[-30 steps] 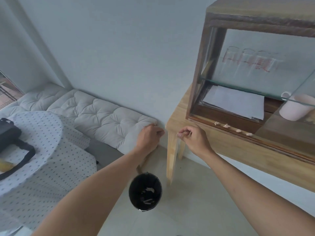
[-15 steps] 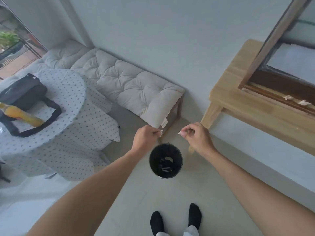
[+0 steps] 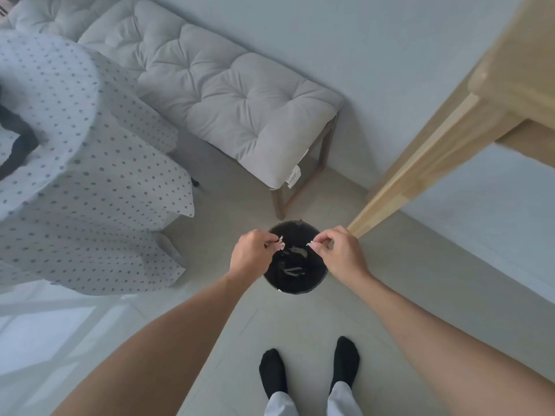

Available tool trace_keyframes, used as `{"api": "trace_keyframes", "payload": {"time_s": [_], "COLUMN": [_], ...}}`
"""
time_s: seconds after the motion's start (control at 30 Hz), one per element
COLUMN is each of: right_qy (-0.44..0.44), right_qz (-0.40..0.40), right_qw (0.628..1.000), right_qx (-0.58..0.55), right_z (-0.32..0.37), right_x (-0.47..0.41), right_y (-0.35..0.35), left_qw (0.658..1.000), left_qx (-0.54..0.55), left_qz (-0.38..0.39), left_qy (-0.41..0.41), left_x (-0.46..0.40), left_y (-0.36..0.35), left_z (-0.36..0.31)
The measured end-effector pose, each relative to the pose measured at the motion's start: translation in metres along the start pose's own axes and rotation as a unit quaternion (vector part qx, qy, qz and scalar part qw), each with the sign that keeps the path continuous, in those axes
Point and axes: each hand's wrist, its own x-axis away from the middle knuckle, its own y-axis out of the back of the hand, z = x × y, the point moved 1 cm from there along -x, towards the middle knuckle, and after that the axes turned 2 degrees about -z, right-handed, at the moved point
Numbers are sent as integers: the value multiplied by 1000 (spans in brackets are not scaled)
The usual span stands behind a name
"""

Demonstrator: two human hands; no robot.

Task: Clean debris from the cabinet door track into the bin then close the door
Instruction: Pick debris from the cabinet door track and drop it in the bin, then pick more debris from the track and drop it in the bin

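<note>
Both hands are over the bin (image 3: 295,283) now, a second ago they were up at the cabinet's edge pinching scraps out of the door track, and since then I've swung down and away from the table. My left hand (image 3: 252,255) has its fingertips pinched on a ragged white scrap (image 3: 280,243), which hangs just inside the bin's near-left rim. My right hand (image 3: 338,252) is pinched too, on a smaller white sliver (image 3: 308,244) poking out past thumb and forefinger, over the right side of the opening. The two hands sit apart, the dark mouth of the bin between and below them. Neither piece has dropped yet, so this load is ready to let go.

Inside the bin, below my fingers, I can see a few pale bits already lying on the black liner (image 3: 295,270), from what I can tell more of the same debris.

The cabinet and its track are out of my view, up beyond my right hand past the wooden table leg (image 3: 420,172). I reckon there's more to fetch there, and the door is not yet closed.
</note>
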Motion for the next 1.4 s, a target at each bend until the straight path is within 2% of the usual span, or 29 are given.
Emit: {"api": "trace_keyframes", "payload": {"time_s": [0.1,0.2,0.43,0.63,0.8,0.97,1.13,1.4], "right_qy": [-16,-25,-4,41,71,93,97,90], "right_qz": [4,-1,-32,-93,-154,-202,-263,-334], "right_qw": [1000,1000,999,994,984,973,957,937], "right_qx": [-4,2,-14,-39,-56,-66,-70,-55], "right_z": [-13,-16,18,91,149,184,194,159], "right_x": [-8,-8,15,41,69,90,108,137], "right_y": [-15,-17,29,111,188,252,307,380], "left_qw": [999,999,1000,998,988,977,962,947], "left_qx": [-11,-21,-15,48,79,66,55,46], "left_qz": [31,29,4,-32,-73,-91,-107,-86], "left_qy": [25,28,10,-29,-110,-184,-244,-307], "left_x": [-9,-11,11,33,48,61,73,85], "left_y": [-13,-13,33,112,181,227,239,206], "left_z": [14,19,-10,-88,-157,-224,-287,-370]}}
